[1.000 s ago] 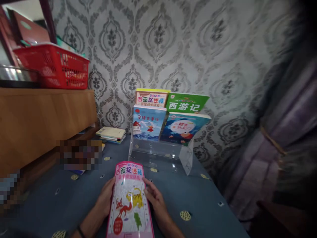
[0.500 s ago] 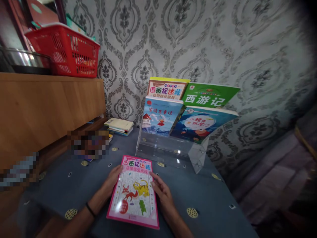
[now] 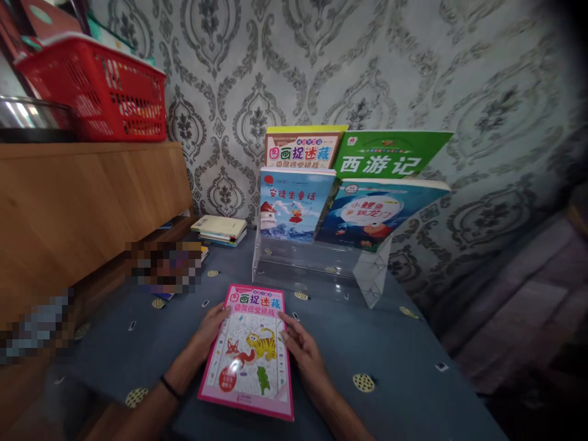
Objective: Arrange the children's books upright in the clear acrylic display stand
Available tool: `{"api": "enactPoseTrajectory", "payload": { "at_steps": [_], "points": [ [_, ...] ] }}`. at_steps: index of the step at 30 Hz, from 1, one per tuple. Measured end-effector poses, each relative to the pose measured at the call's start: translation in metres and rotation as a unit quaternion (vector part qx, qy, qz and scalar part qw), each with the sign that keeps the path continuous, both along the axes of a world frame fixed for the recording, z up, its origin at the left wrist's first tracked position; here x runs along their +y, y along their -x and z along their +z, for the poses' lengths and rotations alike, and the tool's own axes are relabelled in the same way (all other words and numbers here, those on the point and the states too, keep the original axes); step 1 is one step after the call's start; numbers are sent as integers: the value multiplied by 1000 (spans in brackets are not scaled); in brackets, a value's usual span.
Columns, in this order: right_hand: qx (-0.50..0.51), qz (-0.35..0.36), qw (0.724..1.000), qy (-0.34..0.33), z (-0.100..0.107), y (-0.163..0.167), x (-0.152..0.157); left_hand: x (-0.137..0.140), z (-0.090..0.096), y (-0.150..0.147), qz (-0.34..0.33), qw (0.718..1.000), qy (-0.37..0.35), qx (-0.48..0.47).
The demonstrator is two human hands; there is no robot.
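A pink-bordered picture book (image 3: 250, 355), with a fox and a striped yellow cat on its cover, is held between my two hands at the near side of the table. My left hand (image 3: 212, 327) grips its left edge, thumb at the cover and the other fingers hidden behind. On the opposite edge, my right hand (image 3: 303, 349) is closed with fingertips against the upper right side. Beyond the book stands a clear acrylic rack (image 3: 307, 269). In its upper tiers rest a blue book (image 3: 294, 211), a dark teal book (image 3: 367, 214), a green book (image 3: 390, 150) and a brown-bordered book (image 3: 298, 153).
A small stack of books (image 3: 219, 228) lies by the wall, left of the rack. Nearer is another, partly blurred pile (image 3: 177, 269). A wooden cabinet (image 3: 92, 196) flanks the table on the left, bearing a red basket (image 3: 110, 92) and a metal pot (image 3: 34, 119).
The view has shifted slightly, so the rack and its books sit higher in the picture. Both hands keep their hold on the pink-bordered book, which is almost where it was.
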State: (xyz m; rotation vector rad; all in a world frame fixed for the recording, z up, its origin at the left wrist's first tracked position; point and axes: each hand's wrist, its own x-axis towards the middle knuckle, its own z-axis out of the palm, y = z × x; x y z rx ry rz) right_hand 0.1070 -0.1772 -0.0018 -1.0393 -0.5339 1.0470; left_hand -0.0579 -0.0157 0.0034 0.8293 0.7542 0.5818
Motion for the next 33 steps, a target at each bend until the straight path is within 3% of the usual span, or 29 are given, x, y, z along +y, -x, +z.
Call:
{"api": "enactPoseTrajectory", "payload": {
  "at_steps": [11, 22, 26, 33],
  "points": [
    [39, -69, 996, 27, -14, 4, 1, 5, -6, 1, 1, 1000, -5, 1],
    [53, -37, 998, -2, -11, 3, 2, 5, -8, 2, 46, 999, 1, 8],
    [59, -20, 998, -20, -7, 2, 3, 2, -1, 3, -4, 1000, -9, -7],
    [66, -3, 998, -20, 1, 1, 1, 2, 6, 8, -36, 998, 47, -35]
  ]
}}
